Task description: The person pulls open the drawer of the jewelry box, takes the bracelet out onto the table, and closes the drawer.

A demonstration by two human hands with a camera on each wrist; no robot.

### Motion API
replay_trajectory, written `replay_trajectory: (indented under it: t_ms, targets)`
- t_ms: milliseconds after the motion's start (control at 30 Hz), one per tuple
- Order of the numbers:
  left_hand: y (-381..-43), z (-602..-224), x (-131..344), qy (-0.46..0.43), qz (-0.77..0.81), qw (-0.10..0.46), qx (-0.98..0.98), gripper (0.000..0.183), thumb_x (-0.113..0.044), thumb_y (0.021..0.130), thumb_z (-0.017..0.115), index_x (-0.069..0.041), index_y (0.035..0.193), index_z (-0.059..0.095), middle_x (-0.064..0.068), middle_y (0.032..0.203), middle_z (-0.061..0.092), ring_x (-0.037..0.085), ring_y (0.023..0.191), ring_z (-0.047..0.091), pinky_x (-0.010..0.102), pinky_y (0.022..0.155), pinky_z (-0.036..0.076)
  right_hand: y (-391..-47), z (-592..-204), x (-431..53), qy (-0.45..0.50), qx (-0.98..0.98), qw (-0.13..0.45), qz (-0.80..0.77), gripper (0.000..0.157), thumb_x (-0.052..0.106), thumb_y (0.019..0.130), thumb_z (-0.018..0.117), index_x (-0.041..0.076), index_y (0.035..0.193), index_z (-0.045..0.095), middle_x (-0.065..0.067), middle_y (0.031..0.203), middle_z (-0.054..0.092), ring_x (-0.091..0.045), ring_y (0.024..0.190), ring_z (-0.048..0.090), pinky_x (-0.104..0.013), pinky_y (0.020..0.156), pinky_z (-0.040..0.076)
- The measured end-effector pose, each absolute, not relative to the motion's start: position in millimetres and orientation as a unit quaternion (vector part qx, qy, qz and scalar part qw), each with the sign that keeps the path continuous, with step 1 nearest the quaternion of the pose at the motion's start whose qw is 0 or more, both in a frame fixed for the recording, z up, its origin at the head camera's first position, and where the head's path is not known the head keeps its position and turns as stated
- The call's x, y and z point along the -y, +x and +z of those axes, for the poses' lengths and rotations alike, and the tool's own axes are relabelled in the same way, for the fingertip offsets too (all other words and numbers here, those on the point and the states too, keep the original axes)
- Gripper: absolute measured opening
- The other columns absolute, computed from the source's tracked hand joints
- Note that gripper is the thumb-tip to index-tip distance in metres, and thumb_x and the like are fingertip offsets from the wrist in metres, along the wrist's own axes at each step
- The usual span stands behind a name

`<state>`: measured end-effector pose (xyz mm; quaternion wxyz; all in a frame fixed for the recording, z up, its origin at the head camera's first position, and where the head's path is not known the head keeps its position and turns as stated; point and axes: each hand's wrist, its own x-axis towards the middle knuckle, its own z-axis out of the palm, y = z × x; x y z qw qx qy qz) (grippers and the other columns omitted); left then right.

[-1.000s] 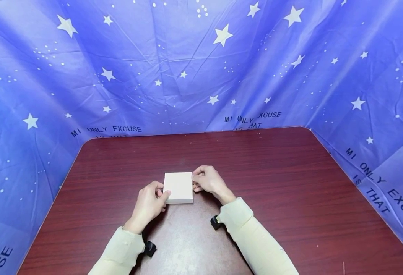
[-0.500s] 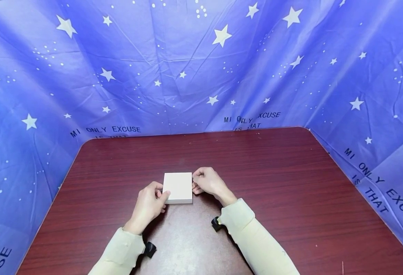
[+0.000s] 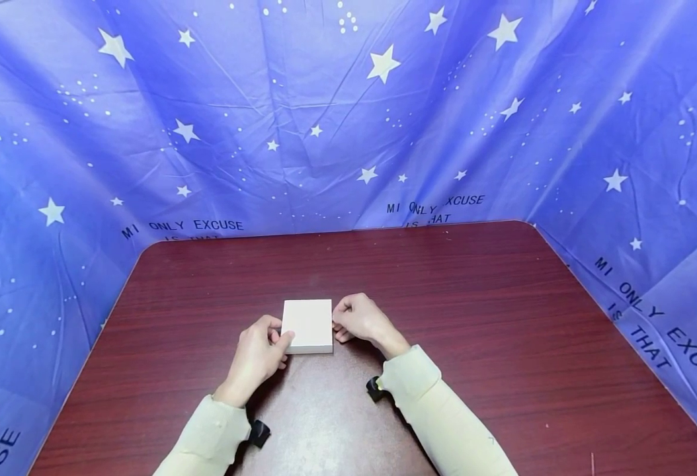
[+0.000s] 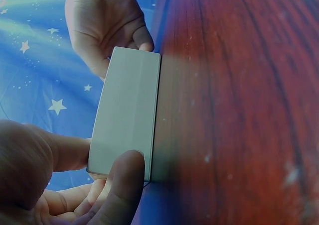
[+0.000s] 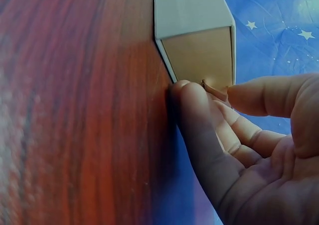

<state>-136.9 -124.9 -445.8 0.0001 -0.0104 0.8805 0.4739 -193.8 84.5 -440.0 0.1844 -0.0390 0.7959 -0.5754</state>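
A flat white square box point(image 3: 307, 324) lies on the table in the head view. My left hand point(image 3: 257, 354) grips its left end, the thumb over the near left corner. In the left wrist view the long side of the box point(image 4: 127, 105) faces me, with thumb and fingers around its lower end. My right hand point(image 3: 363, 317) is at the right end, fingers curled. The right wrist view shows a tan inner panel point(image 5: 199, 53) set in the white shell there, with a small brown pull tab point(image 5: 214, 91) sticking out, its end between my right fingertips.
The dark red wood-grain table point(image 3: 473, 297) extends around both hands. A blue curtain point(image 3: 235, 99) with white stars and printed words hangs behind and at both sides. Black straps point(image 3: 259, 433) show under the pale sleeves point(image 3: 205, 436).
My right hand has shifted slightly toward me along the right end of the box. The left hand and the box stay almost where they were.
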Motion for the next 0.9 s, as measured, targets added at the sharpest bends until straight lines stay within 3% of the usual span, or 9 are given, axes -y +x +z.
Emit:
replay_trajectory:
  t_ms: [300,900]
  targets:
    - [-136.8,-447.2,125.2,-0.013,0.48,0.001,-0.877,0.022,-0.012,0.088,0.068,0.002,0.102,0.058,0.005,0.071,0.054,0.013,0.048,0.062,0.025,0.043,0.052,-193.1,-438.9,-84.3,-0.045,-0.802,0.191,-0.565,0.008,-0.004,0.084,0.053,-0.006,0.085,0.061,-0.018,0.072,0.064,-0.02,0.054,0.065,-0.033,0.054,0.057]
    - [-134.9,-444.9,124.5,-0.011,0.48,0.001,-0.877,0.022,-0.013,0.088,0.067,0.002,0.103,0.058,0.005,0.072,0.054,0.015,0.049,0.063,0.025,0.043,0.052,-190.1,-439.3,-86.1,-0.01,-0.8,0.224,-0.556,0.01,-0.001,0.086,0.056,-0.007,0.082,0.062,-0.016,0.065,0.063,-0.016,0.044,0.06,-0.032,0.047,0.056]
